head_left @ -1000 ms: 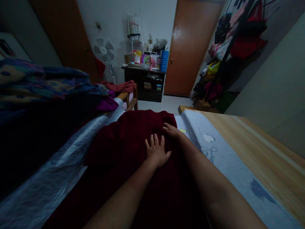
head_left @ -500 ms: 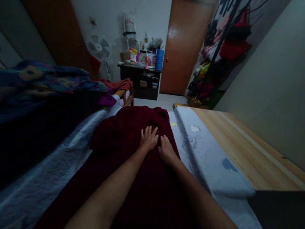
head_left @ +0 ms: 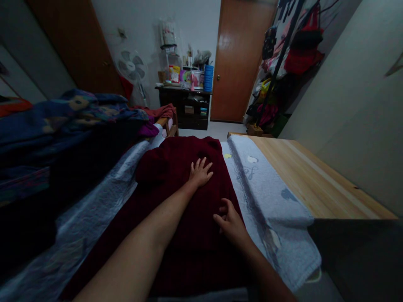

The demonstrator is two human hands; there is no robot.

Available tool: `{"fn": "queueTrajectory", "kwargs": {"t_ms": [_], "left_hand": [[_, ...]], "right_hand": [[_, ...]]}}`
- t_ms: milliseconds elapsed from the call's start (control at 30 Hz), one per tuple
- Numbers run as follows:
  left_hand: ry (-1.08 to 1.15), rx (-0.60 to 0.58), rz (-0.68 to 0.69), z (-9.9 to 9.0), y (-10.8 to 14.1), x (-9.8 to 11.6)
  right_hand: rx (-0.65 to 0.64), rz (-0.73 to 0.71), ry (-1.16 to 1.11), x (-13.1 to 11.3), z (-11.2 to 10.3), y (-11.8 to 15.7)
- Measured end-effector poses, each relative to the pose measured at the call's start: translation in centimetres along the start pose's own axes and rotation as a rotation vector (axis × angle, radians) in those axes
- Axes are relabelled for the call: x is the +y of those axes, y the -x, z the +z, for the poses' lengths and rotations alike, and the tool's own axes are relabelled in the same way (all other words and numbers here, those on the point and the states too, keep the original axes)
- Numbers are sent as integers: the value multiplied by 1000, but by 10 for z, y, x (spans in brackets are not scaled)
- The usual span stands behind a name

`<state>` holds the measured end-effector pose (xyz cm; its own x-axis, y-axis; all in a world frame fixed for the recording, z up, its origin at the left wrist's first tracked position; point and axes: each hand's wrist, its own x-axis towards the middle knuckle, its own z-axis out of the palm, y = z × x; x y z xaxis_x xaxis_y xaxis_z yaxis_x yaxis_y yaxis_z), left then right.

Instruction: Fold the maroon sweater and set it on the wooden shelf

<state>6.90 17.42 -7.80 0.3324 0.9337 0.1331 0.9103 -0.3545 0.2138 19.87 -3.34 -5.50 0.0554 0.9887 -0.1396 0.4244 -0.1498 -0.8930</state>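
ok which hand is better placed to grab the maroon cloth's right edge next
Probably the right hand: it is loosely curled near that side of the maroon cloth, while the left hand lies spread farther in.

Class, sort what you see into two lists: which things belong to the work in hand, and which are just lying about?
In use: dark red cloth; left hand, spread on it; right hand, loosely curled near its right edge; pale bedding showing on both sides.

Lying about: clothes heap at left; standing fan; dark cabinet; red bag hanging at right.
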Motion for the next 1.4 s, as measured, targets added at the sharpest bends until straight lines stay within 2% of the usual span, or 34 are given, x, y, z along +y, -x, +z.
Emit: {"fn": "queueTrajectory", "kwargs": {"t_ms": [33,100,167,233,467,733,933,1033,1233,1300,1400], "left_hand": [[0,-32,23,-1,3,0],[7,-108,47,-4,11,0],[21,-168,60,-8,20,-1],[37,-209,78,-16,28,-2],[54,-278,124,-44,43,4],[21,-295,109,-37,66,23],[-2,-300,118,-51,79,38],[12,-285,143,-48,93,44],[-43,-67,133,-25,114,51],[-47,-72,133,-24,117,53],[-24,-127,150,-25,127,58]], "right_hand": [[-35,16,-53,-1,1,6],[-87,-42,-104,-4,5,16],[-112,-115,-100,-9,8,22],[-116,-125,-95,-15,8,26],[-120,-128,-261,-26,-14,30],[-71,-38,-299,-1,-29,39],[-71,-86,-319,13,-32,36],[-27,-127,-166,17,-32,39],[209,-306,549,20,-28,46],[250,-371,620,19,-24,46],[211,-462,635,20,-13,46]]}}
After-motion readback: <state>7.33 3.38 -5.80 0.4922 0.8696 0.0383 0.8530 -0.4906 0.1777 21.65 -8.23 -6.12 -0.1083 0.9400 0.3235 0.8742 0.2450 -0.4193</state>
